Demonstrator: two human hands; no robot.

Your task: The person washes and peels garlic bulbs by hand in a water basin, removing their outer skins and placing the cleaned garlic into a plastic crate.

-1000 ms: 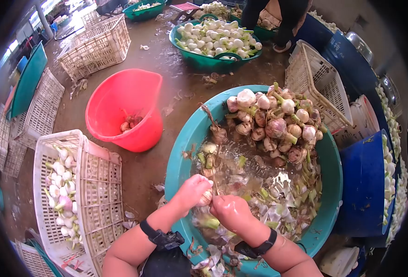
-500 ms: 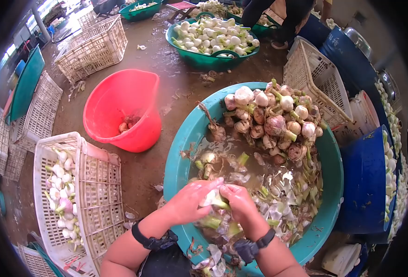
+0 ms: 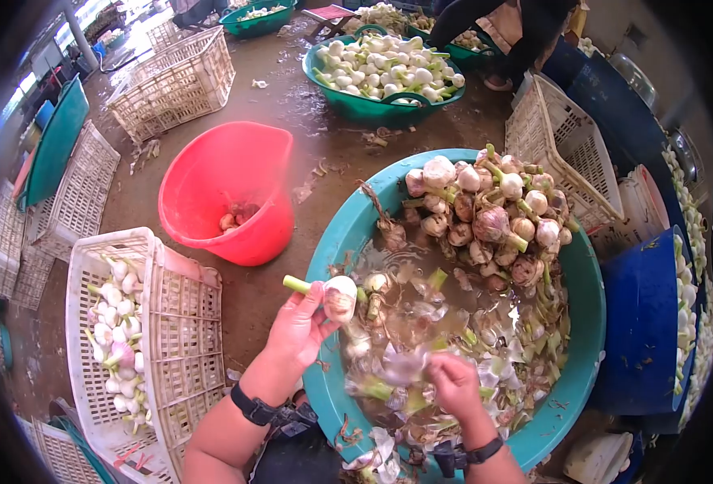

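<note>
My left hand (image 3: 296,329) grips a garlic bulb (image 3: 340,299) by its neck, over the left rim of the teal tub (image 3: 317,266). The bulb is white with brownish patches, and its cut green stem points left. Over the tub, my right hand (image 3: 456,385) is closed on a piece of garlic skin (image 3: 405,365), pale purple and smeared by motion. Below it, loose skins (image 3: 497,379) and cut stems float in murky water. Unpeeled garlic bulbs (image 3: 493,224) are heaped at the tub's far side.
A red bucket (image 3: 271,234) with a few bulbs inside stands left of the tub. Nearer me is a white crate (image 3: 185,323) holding peeled garlic. A green basin (image 3: 348,101) heaped with garlic sits ahead, a person beyond it. Blue barrels (image 3: 639,323) line the right side.
My hands have moved apart. The left has lifted the garlic bulb up and left; the right has moved right and down with a piece of skin. The view has shifted slightly.
</note>
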